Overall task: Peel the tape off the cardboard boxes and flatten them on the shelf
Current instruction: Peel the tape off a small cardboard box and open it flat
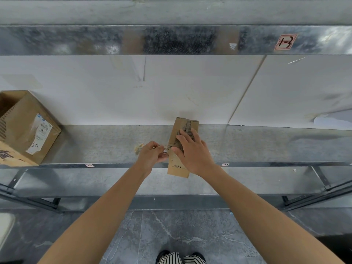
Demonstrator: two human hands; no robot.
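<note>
Plainly the small cardboard box (177, 167) lies lengthwise across the metal shelf (266, 145), its near end hanging out past the front lip; the right hand (192, 149) rests flat on top with fingers spread and nearly straight, pressing it down rather than gripping. The left hand (150, 155) sits just beside the box's left edge, thumb and fingertips pinched on a pale strip of tape (165, 148) that runs to the box.

I judge the box light and thin-walled, stiff along its panels but ready to crease or tear where the tape lifts the paper skin; it would slide on the smooth metal if not pinned, so one palm belongs on the broad top face close to the seam, and the tape is best taken at its free end and drawn low.

A crumpled wad (138, 148), probably spent tape, lies on the shelf touching the left hand's far side; a larger cardboard box (24, 128), open and labelled, stands well apart at the left end. An upper shelf (76, 40) overhangs, limiting upward room; the white wall panel (190, 88) stands close behind the small box's far end.
</note>
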